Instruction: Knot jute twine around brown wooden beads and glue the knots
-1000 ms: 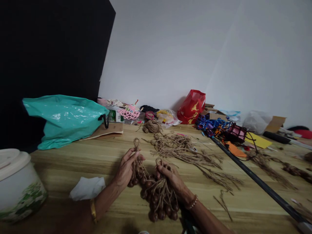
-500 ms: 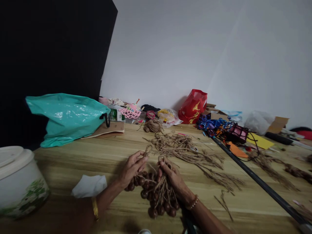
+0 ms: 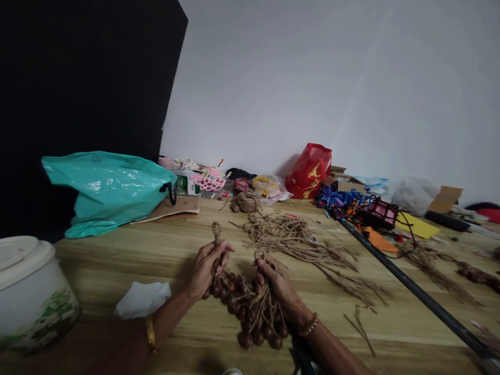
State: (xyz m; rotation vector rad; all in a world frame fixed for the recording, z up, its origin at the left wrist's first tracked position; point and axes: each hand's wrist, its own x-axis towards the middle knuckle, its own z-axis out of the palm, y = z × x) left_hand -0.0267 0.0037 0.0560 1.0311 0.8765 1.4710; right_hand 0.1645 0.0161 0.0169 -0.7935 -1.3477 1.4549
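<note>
Left hand: grip pinched on a jute loop, lower centre.
Right hand: closed, apparently, on the bead cluster.
Advice: keep cords taut above the surface.

1. Looking forward and slightly down from head height, over the wooden table.
2. Sitting close to the left hand and right hand, low in the frame's centre.
3. Facing the white wall across the table, with a black panel filling the upper left.
4. Working alone, sharing the scene with no second view.
</note>
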